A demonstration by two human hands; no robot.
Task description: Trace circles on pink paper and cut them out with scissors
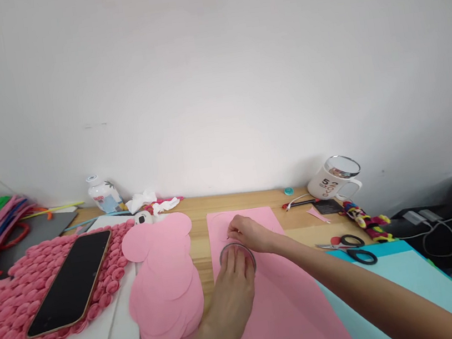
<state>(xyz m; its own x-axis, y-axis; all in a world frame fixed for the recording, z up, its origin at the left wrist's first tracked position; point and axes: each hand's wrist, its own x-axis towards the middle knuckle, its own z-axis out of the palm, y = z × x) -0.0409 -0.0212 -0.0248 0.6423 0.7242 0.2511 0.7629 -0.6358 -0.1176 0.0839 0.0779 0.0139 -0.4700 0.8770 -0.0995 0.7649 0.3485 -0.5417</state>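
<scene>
I see the left hand point(235, 280) resting unclenched on a grey-rimmed disc point(224, 249), the pink sheet point(277, 311) beneath it; just beyond, the right hand point(254, 233) pinches a thin dark thing point(228, 238). Uneven pressure could make the disc slide.

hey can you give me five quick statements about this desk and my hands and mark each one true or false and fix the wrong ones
1. Your left hand rests on a round-rimmed piece on the pink sheet. True.
2. Your right hand holds the scissors. False: they lie farther right, apart from both hands.
3. The phone lies on the blue paper. False: it lies on the rolled pink paper pieces.
4. Overlapping pink cutouts lie left of the pink sheet. True.
5. The mug stands left of the white bottle. False: it stands well to its right.
</scene>
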